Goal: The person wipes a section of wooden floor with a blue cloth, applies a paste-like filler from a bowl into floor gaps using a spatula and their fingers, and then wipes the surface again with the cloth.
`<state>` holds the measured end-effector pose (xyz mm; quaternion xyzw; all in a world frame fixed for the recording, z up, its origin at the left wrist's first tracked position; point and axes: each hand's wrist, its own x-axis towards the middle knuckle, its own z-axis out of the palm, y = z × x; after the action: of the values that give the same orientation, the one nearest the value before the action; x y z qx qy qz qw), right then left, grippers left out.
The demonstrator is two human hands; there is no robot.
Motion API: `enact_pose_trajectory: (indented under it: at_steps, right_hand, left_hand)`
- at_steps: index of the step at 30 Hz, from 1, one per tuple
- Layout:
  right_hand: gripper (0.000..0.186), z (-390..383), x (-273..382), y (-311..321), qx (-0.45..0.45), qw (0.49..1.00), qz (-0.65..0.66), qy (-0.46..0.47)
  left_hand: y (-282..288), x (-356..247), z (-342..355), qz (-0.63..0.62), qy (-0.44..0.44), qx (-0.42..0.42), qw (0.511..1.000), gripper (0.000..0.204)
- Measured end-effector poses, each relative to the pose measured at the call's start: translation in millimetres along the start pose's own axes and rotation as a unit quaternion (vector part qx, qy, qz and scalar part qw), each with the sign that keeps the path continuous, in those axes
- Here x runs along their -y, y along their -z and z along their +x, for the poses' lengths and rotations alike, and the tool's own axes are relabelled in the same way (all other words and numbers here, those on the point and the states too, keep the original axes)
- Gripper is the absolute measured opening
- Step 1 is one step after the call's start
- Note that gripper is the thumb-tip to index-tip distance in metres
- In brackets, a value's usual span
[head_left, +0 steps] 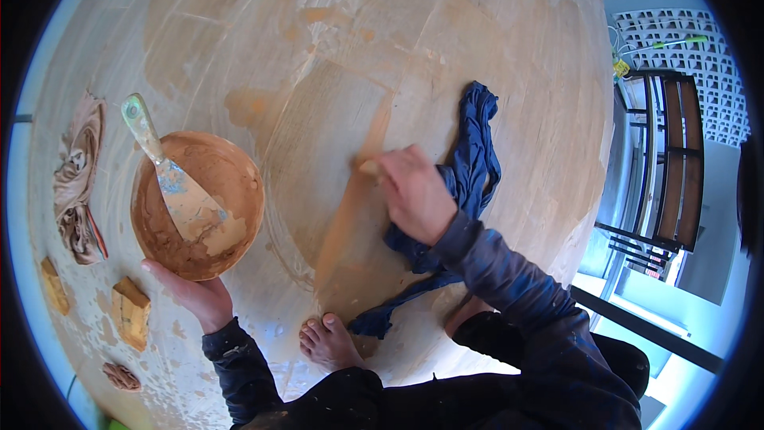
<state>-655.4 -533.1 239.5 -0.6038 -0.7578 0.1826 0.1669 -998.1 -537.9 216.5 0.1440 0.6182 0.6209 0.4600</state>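
A round bowl point(252, 215) of reddish-brown paste is held at its near edge by my left hand point(199, 299), with the thumb along its side and the other fingers hidden. A putty knife point(171, 171) with a worn green-white handle leans in the bowl, its wide blade in the paste. My right hand point(415, 195) is closed in a pinch low over the tiled floor point(318, 135). A small tan bit shows at its fingertips, too unclear to name. Under it runs a brown paste streak point(346, 219). Beside that hand lies a crumpled dark blue cloth point(477, 143).
Left of the bowl lie a dirty beige cloth point(79, 183), two yellow sponge-like pieces point(131, 314) point(54, 287) and a small brown rag point(121, 377). My bare foot point(330, 342) stands near the streak. A dark slatted bench point(680, 163) is at the far right.
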Motion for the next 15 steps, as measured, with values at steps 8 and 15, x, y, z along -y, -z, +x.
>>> enact_pose_trajectory:
  at_steps: [8,15]
  right_hand:
    - [0.043,71.5,-111.9,36.1,-0.018,0.966,-0.192,0.174]
    - [0.043,28.2,-126.5,66.6,0.090,0.965,-0.223,0.108]
  left_hand:
    - [-0.8,-2.2,-0.8,0.026,-0.011,0.001,1.000,0.090]
    - [11.1,1.9,0.5,0.091,-0.051,0.021,0.994,0.090]
